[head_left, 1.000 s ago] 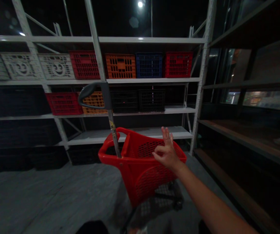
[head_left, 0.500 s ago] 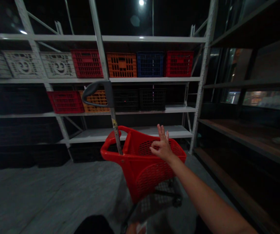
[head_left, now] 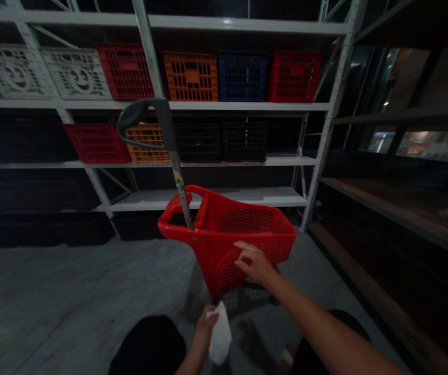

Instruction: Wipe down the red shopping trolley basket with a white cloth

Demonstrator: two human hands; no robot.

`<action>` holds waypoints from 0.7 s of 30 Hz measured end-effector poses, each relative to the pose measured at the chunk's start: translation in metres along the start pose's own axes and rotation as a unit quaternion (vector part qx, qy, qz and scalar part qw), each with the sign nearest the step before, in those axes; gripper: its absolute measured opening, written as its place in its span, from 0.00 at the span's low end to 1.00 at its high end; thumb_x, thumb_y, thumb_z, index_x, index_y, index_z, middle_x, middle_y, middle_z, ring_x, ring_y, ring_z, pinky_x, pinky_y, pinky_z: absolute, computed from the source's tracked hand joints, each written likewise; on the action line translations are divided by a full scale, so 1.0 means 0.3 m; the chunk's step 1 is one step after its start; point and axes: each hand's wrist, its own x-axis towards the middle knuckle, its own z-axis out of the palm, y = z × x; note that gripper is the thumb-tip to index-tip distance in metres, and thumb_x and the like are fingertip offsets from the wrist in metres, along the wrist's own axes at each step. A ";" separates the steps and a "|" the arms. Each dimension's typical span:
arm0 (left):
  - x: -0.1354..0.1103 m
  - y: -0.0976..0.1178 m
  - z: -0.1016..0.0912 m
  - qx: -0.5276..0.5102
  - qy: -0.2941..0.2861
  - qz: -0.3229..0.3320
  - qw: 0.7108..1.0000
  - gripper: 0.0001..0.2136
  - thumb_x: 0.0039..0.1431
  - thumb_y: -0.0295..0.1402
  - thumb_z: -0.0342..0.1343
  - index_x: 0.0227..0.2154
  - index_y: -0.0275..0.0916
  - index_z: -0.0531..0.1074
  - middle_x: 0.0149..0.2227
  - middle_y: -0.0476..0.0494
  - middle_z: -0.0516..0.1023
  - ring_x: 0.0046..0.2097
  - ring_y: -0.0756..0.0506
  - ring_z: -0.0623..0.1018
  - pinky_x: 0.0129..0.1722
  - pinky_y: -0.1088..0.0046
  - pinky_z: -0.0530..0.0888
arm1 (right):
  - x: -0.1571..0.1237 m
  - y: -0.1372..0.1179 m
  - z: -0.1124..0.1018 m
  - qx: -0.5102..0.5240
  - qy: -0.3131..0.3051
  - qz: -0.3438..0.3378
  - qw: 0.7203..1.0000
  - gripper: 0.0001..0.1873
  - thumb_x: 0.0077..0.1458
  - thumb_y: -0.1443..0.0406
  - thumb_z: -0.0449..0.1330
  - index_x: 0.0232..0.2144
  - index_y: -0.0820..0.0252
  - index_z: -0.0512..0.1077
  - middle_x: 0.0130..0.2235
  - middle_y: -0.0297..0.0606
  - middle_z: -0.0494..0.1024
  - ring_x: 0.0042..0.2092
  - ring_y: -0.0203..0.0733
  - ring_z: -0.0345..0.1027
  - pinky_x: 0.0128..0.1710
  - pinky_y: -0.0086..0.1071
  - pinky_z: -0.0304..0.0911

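Note:
A small red plastic shopping cart point(head_left: 204, 250) with mesh sides stands on the floor in front of me. From its rear rises a metal pole with a grey loop handle point(head_left: 168, 125) at the top. My left hand point(head_left: 207, 320) is low at the bottom middle, closed on a white tissue point(head_left: 220, 336) that hangs down from the fingers. In front of the cart's near side is my right hand point(head_left: 255, 264), its fingers partly stretched and apart, with nothing in them; whether it touches the mesh I cannot tell.
Behind the cart, a white metal rack point(head_left: 286, 107) carries crates: white ones point(head_left: 77, 78), an orange one point(head_left: 191, 78), a blue one point(head_left: 242, 78), red ones point(head_left: 295, 78) and dark ones point(head_left: 244, 143). Brown shelves point(head_left: 395, 198) line the right. My knees point(head_left: 148, 346) frame the bottom.
My right hand has come down from above the basket, out of a thumb-and-finger ring, to the cart's near side. My left hand with the tissue has risen into view. The view has tilted down.

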 end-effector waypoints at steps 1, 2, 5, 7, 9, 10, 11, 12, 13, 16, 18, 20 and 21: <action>-0.013 0.028 0.008 -0.031 -0.012 0.019 0.999 0.19 0.33 0.44 0.60 0.28 0.42 0.63 0.19 0.55 0.69 0.22 0.48 0.71 0.22 0.73 0.67 | -0.059 0.006 0.043 0.045 -0.016 0.032 0.998 0.06 0.52 0.63 0.56 0.27 0.57 0.71 0.48 0.40 0.73 0.51 0.43 0.64 0.52 0.41 0.56; -0.028 0.059 0.019 -0.046 -0.019 0.027 0.998 0.19 0.34 0.43 0.61 0.28 0.41 0.63 0.19 0.55 0.68 0.21 0.49 0.70 0.22 0.75 0.66 | -0.119 0.007 0.086 0.086 -0.029 0.068 0.994 0.06 0.52 0.62 0.56 0.29 0.57 0.72 0.43 0.40 0.76 0.46 0.42 0.68 0.48 0.37 0.60; -0.079 0.148 0.064 -0.087 -0.012 0.044 0.995 0.19 0.36 0.42 0.62 0.31 0.40 0.64 0.21 0.55 0.70 0.22 0.51 0.70 0.22 0.77 0.66 | -0.268 -0.011 0.197 0.178 -0.038 0.186 0.966 0.13 0.44 0.62 0.62 0.36 0.58 0.69 0.34 0.35 0.76 0.35 0.39 0.70 0.35 0.30 0.65; -0.108 0.188 0.097 -0.123 -0.006 0.047 0.991 0.18 0.38 0.41 0.62 0.31 0.40 0.63 0.22 0.54 0.70 0.23 0.51 0.71 0.24 0.76 0.67 | -0.325 -0.026 0.245 0.222 -0.025 0.240 0.945 0.18 0.39 0.64 0.65 0.36 0.59 0.68 0.33 0.34 0.74 0.32 0.37 0.69 0.31 0.27 0.63; -0.125 0.210 0.120 -0.125 -0.008 0.049 0.991 0.17 0.39 0.42 0.61 0.30 0.40 0.64 0.22 0.54 0.70 0.23 0.51 0.71 0.24 0.76 0.67 | -0.345 -0.031 0.267 0.265 -0.004 0.262 0.928 0.13 0.40 0.64 0.63 0.31 0.60 0.68 0.30 0.32 0.73 0.31 0.36 0.67 0.30 0.26 0.61; -0.127 0.216 0.124 -0.105 -0.009 0.052 0.993 0.16 0.39 0.42 0.61 0.29 0.40 0.64 0.21 0.54 0.70 0.22 0.51 0.70 0.24 0.76 0.67 | -0.345 -0.028 0.268 0.289 0.007 0.267 0.919 0.09 0.41 0.64 0.62 0.28 0.61 0.68 0.28 0.32 0.72 0.30 0.36 0.66 0.30 0.26 0.60; -0.126 0.219 0.123 -0.070 -0.005 0.061 0.996 0.16 0.40 0.43 0.60 0.28 0.39 0.66 0.21 0.53 0.70 0.22 0.51 0.69 0.23 0.76 0.66 | -0.342 -0.022 0.263 0.311 0.018 0.269 0.911 0.07 0.42 0.64 0.60 0.25 0.61 0.67 0.26 0.31 0.70 0.29 0.35 0.65 0.29 0.26 0.59; -0.122 0.223 0.117 -0.023 0.003 0.077 0.997 0.15 0.41 0.43 0.60 0.27 0.38 0.68 0.21 0.52 0.71 0.22 0.51 0.69 0.23 0.76 0.66 | -0.336 -0.014 0.253 0.327 0.030 0.272 0.905 0.06 0.43 0.64 0.59 0.24 0.61 0.67 0.24 0.31 0.69 0.28 0.35 0.64 0.28 0.26 0.58; -0.116 0.226 0.109 0.030 0.014 0.101 0.994 0.14 0.41 0.44 0.59 0.26 0.37 0.70 0.22 0.51 0.72 0.23 0.50 0.70 0.24 0.76 0.66 | -0.329 -0.006 0.239 0.335 0.043 0.277 0.900 0.06 0.44 0.63 0.59 0.24 0.61 0.67 0.24 0.30 0.68 0.27 0.35 0.63 0.27 0.26 0.57; -0.097 0.245 0.081 0.167 0.051 0.177 0.969 0.14 0.41 0.44 0.59 0.22 0.37 0.74 0.25 0.47 0.75 0.29 0.48 0.72 0.28 0.75 0.67 | -0.312 0.006 0.187 0.294 0.081 0.286 0.908 0.06 0.44 0.64 0.58 0.24 0.61 0.67 0.25 0.31 0.68 0.27 0.35 0.62 0.25 0.25 0.55; -0.094 0.264 0.081 0.200 0.049 0.186 0.961 0.16 0.44 0.47 0.56 0.22 0.37 0.74 0.24 0.47 0.74 0.28 0.48 0.71 0.28 0.75 0.67 | -0.303 -0.001 0.155 0.247 0.091 0.266 0.928 0.04 0.44 0.66 0.58 0.24 0.61 0.67 0.27 0.33 0.69 0.29 0.36 0.63 0.27 0.26 0.56; -0.099 0.283 0.096 0.200 0.031 0.173 0.964 0.18 0.45 0.49 0.53 0.21 0.37 0.71 0.20 0.49 0.71 0.25 0.50 0.69 0.26 0.76 0.65 | -0.295 -0.016 0.134 0.208 0.086 0.228 0.947 0.02 0.45 0.68 0.58 0.24 0.61 0.68 0.30 0.35 0.71 0.32 0.37 0.64 0.30 0.26 0.57; -0.103 0.292 0.107 0.204 0.023 0.170 0.964 0.18 0.45 0.50 0.53 0.20 0.37 0.70 0.18 0.51 0.69 0.23 0.51 0.67 0.24 0.76 0.64 | -0.291 -0.025 0.127 0.195 0.079 0.209 0.955 0.01 0.45 0.68 0.58 0.24 0.61 0.68 0.30 0.36 0.71 0.33 0.37 0.64 0.31 0.26 0.58</action>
